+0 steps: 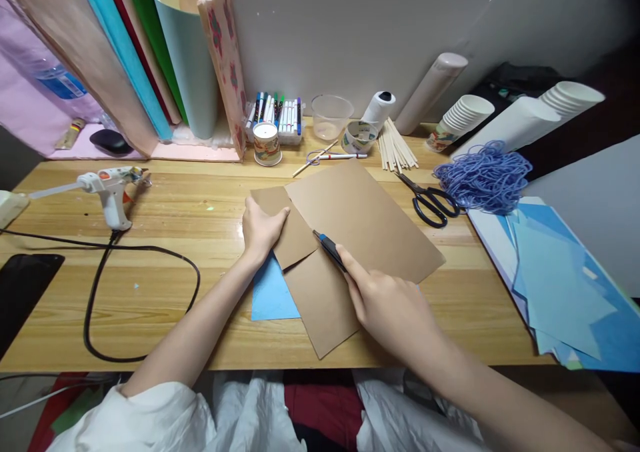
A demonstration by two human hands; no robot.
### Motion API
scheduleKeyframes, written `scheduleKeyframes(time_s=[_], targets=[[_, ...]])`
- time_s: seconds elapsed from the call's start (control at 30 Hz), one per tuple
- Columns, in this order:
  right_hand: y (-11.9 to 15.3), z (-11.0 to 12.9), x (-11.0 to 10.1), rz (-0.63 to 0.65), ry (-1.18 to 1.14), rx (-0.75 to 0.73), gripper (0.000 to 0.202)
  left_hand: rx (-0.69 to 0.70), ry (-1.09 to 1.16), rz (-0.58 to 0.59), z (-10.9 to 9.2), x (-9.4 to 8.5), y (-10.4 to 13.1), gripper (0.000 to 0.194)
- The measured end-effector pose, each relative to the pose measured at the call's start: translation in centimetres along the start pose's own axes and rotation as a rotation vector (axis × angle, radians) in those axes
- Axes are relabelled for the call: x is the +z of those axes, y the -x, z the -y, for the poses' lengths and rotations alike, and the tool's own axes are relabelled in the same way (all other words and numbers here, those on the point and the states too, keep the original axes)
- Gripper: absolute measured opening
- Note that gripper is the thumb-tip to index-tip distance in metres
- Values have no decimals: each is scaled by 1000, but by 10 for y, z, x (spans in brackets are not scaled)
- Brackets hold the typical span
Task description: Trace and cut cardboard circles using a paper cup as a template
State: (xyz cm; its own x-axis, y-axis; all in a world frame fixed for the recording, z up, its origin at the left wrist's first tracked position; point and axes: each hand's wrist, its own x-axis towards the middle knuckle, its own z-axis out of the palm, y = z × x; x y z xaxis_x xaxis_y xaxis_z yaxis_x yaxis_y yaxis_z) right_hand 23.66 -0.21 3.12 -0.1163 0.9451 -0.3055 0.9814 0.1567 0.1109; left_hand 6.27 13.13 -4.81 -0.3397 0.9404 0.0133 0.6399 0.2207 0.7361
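My right hand (395,302) is closed round a black and blue utility knife (332,249), whose tip is at the inner edge of the small cardboard piece. Brown cardboard (365,219) lies under the knife, a large sheet set at an angle on the table. My left hand (263,229) grips the smaller cardboard piece (297,235) at its left side, thumb on top; the other fingers are partly hidden. This piece is cut apart along its lower edge and lifts slightly there. Beneath the cardboard, a blue sheet (273,295) sticks out at the lower left.
Black-handled scissors (431,202) and tangled purple cord (485,177) lie to the right, near blue paper sheets (560,279). A white glue gun (113,195) with a looping cable is at left. Along the wall are markers (277,115), a paper cup (267,145) and wooden sticks (396,147).
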Motion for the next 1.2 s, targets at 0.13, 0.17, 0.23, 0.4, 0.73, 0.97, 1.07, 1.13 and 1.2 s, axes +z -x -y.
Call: scheduleKeyframes(time_s=[0.13,0.17,0.23,0.4,0.73,0.97,1.07,1.13,1.2], targets=[[12,-3,0,20,39,-10,61,-5,4,13,0,-1,0,51],[14,-3,-1,22,46,-12,62,-4,3,15,0,-1,0,51],[18,-4,-1,16,49,-11,62,-3,4,14,0,-1,0,52],[19,-11,1,-10,-1,-6,59,-5,17,15,0,-1,0,52],[11,-27,-10,-15,-103,-14,46,-9,14,22,-1,-2,0,53],[13,-11,-20,78,-87,12,51,-17,-15,27,-2,-2,0,52],[17,-9,-15,72,-88,16,53,-15,-8,40,-2,-2,1,53],[17,-19,-13,39,-119,0,50,1,10,49,0,-3,0,53],[15,-38,-13,-23,-193,-60,47,44,47,73,5,-3,-5,54]])
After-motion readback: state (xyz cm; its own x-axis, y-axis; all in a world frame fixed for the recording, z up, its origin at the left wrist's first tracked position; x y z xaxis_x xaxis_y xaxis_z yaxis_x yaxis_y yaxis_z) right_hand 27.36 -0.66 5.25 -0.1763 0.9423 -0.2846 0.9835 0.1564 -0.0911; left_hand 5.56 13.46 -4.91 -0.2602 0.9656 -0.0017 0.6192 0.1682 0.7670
